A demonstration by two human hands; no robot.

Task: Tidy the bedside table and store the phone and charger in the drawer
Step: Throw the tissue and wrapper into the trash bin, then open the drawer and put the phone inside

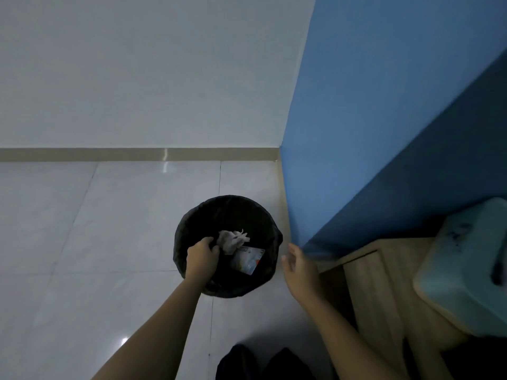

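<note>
Head view, dim light. A black-lined waste bin [227, 246] stands on the pale tiled floor [82, 229], at about 6 o'clock from frame centre, near the corner where the white wall [137, 72] meets the blue wall [370, 105]. The left hand [202, 256] reaches over the bin's 8 o'clock rim, fingers curled loosely; a crumpled tissue [232, 240] sits just past the fingertips, at 1 o'clock from that hand. Cannot tell whether the fingers touch the tissue or have let go of it. A printed wrapper [248, 260] lies inside the bin at 4 o'clock from the tissue, partly under it. The right hand [300, 270] is outside the bin at its 3 o'clock side, spread wide and holding nothing, fingers pointing up toward the blue wall's lower edge. At 3 o'clock from the right hand is the wooden bedside table [370, 283]; its top surface carries a pale green box-like item [461, 270] at frame right, blurred, with something dark on it at the frame edge. Phone, charger and drawer front are not identifiable in this view. Two dark shapes [263, 363] at the bottom edge, 6 o'clock, probably the person's feet.
</note>
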